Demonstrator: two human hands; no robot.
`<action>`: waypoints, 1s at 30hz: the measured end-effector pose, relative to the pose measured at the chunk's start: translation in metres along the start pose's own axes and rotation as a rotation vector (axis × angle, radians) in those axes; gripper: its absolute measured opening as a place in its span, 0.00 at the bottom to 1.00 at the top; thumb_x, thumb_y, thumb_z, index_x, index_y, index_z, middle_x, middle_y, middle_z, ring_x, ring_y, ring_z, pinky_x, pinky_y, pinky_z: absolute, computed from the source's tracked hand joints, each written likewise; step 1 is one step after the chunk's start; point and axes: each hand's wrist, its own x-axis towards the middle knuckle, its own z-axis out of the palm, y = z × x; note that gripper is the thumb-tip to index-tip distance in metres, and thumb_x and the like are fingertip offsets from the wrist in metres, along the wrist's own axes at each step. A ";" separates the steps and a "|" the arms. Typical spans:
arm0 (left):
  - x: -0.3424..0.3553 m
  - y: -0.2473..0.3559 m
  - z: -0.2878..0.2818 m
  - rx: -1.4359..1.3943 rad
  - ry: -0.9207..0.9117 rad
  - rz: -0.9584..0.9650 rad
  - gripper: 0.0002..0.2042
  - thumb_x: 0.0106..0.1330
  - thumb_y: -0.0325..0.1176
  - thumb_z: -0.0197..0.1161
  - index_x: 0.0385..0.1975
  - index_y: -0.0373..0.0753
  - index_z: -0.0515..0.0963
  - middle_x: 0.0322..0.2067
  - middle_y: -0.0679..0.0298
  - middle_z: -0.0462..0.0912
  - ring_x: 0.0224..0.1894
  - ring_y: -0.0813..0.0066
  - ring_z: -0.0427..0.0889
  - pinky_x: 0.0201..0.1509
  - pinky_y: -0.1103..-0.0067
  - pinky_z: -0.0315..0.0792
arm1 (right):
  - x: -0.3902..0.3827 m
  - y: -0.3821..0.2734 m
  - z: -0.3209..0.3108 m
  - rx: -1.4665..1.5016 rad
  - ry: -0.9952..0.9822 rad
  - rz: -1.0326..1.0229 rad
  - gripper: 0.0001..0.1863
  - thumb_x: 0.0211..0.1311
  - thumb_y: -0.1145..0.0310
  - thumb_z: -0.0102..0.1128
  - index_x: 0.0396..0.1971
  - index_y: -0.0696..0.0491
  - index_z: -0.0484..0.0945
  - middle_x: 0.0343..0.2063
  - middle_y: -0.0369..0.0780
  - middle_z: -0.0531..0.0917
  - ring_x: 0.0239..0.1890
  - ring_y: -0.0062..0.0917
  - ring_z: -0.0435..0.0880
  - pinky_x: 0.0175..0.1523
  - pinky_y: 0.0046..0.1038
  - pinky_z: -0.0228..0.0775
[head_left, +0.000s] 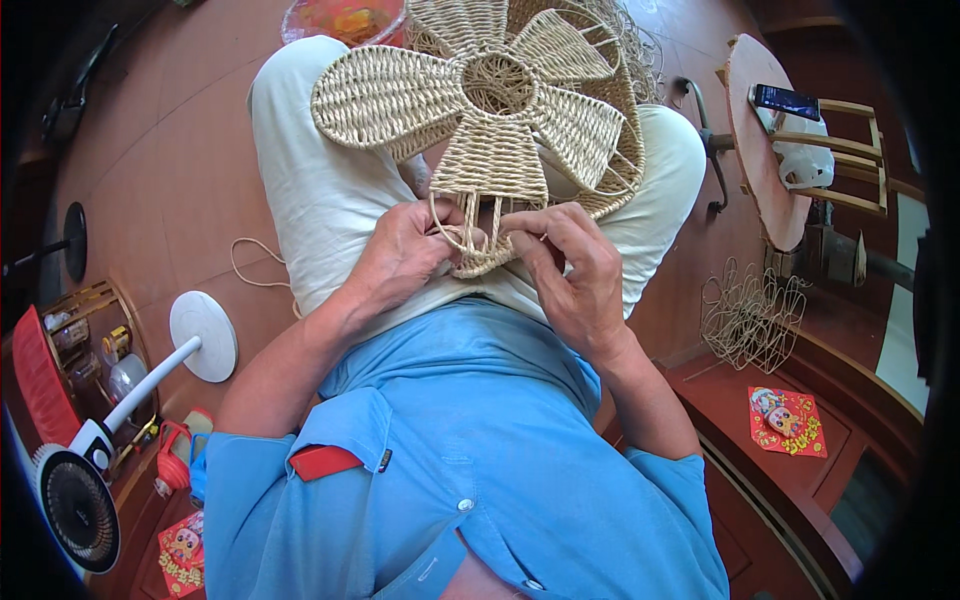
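A flower-shaped woven straw piece [490, 155], with several petals round an open-centred ring, rests across my lap. Its nearest petal is woven close to the ring and at its tip, with bare frame rods [497, 215] showing between. My left hand [405, 250] is closed at the left side of that petal, its fingertips pinching a straw cord [452, 232] by the looped frame. Opposite it, my right hand [575, 265] pinches at the petal's right edge, close to the woven tip [484, 262]. What lies between the right fingertips is too small to make out.
Behind the flower stands a woven basket [630, 125], with a red tub [345, 20] to its left. A round stool [765, 150] bearing a phone [787, 101] is at right, above wire frames [755, 315]. A white fan [80, 505] stands at left. Loose cord [255, 280] trails by my left leg.
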 end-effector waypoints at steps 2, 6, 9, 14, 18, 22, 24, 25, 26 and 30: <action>0.003 -0.008 -0.001 -0.231 -0.075 -0.043 0.08 0.77 0.31 0.69 0.49 0.36 0.87 0.34 0.72 0.86 0.29 0.90 0.76 0.32 0.86 0.69 | 0.004 0.000 0.001 0.013 -0.016 0.026 0.09 0.72 0.80 0.69 0.48 0.57 0.91 0.36 0.40 0.86 0.37 0.27 0.84 0.41 0.30 0.76; 0.003 -0.014 -0.006 -0.706 -0.232 -0.169 0.10 0.80 0.28 0.66 0.57 0.39 0.83 0.38 0.73 0.86 0.29 0.90 0.76 0.30 0.90 0.67 | 0.010 0.000 0.000 -0.094 -0.061 -0.058 0.07 0.72 0.76 0.70 0.47 0.57 0.89 0.37 0.44 0.86 0.39 0.38 0.88 0.42 0.38 0.81; 0.002 -0.014 -0.006 -0.790 -0.236 -0.158 0.10 0.80 0.23 0.61 0.56 0.36 0.84 0.39 0.72 0.85 0.30 0.91 0.76 0.30 0.91 0.67 | 0.011 -0.004 0.000 -0.132 -0.101 -0.065 0.08 0.72 0.72 0.71 0.48 0.56 0.88 0.38 0.44 0.86 0.39 0.40 0.89 0.43 0.40 0.82; 0.003 -0.013 -0.002 -0.821 -0.226 -0.086 0.13 0.80 0.23 0.63 0.60 0.37 0.82 0.39 0.72 0.85 0.31 0.90 0.76 0.29 0.91 0.68 | 0.014 -0.012 0.007 -0.151 -0.126 0.008 0.10 0.72 0.68 0.73 0.48 0.54 0.86 0.38 0.43 0.84 0.37 0.41 0.88 0.42 0.41 0.81; 0.004 -0.015 -0.002 -0.856 -0.219 -0.063 0.16 0.80 0.24 0.64 0.64 0.38 0.79 0.40 0.71 0.85 0.29 0.91 0.74 0.29 0.91 0.66 | 0.015 -0.014 0.011 -0.209 -0.136 -0.012 0.08 0.71 0.67 0.73 0.42 0.54 0.84 0.37 0.43 0.83 0.36 0.41 0.87 0.42 0.42 0.81; 0.002 -0.014 -0.004 -0.855 -0.237 -0.065 0.16 0.80 0.25 0.65 0.65 0.39 0.77 0.42 0.73 0.85 0.26 0.92 0.71 0.27 0.90 0.63 | 0.016 -0.015 0.013 -0.107 -0.128 0.102 0.08 0.71 0.70 0.73 0.39 0.56 0.82 0.35 0.44 0.83 0.36 0.41 0.87 0.41 0.41 0.80; 0.000 -0.012 -0.004 -0.824 -0.170 -0.116 0.16 0.80 0.27 0.66 0.64 0.40 0.78 0.42 0.74 0.85 0.24 0.93 0.68 0.26 0.90 0.59 | 0.015 -0.014 0.013 -0.080 -0.112 0.098 0.07 0.71 0.71 0.73 0.39 0.56 0.82 0.34 0.44 0.83 0.35 0.40 0.87 0.41 0.40 0.80; -0.001 -0.010 -0.004 -0.829 -0.181 -0.099 0.16 0.80 0.27 0.66 0.64 0.40 0.78 0.42 0.74 0.85 0.24 0.93 0.68 0.26 0.90 0.59 | 0.015 -0.013 0.012 -0.067 -0.107 0.115 0.07 0.71 0.72 0.73 0.40 0.57 0.82 0.34 0.45 0.83 0.35 0.40 0.87 0.41 0.40 0.79; -0.002 -0.009 -0.004 -0.803 -0.158 -0.105 0.16 0.80 0.26 0.66 0.64 0.40 0.78 0.41 0.75 0.85 0.23 0.93 0.67 0.25 0.90 0.58 | 0.013 -0.013 0.011 -0.061 -0.102 0.107 0.07 0.71 0.72 0.73 0.40 0.57 0.82 0.34 0.45 0.83 0.35 0.40 0.87 0.41 0.40 0.79; -0.007 -0.005 -0.006 -0.691 -0.145 -0.100 0.13 0.79 0.24 0.65 0.60 0.39 0.78 0.40 0.74 0.85 0.22 0.94 0.66 0.23 0.90 0.56 | -0.001 -0.008 0.006 0.033 -0.127 0.060 0.05 0.72 0.75 0.71 0.39 0.58 0.82 0.32 0.41 0.79 0.32 0.33 0.80 0.40 0.35 0.73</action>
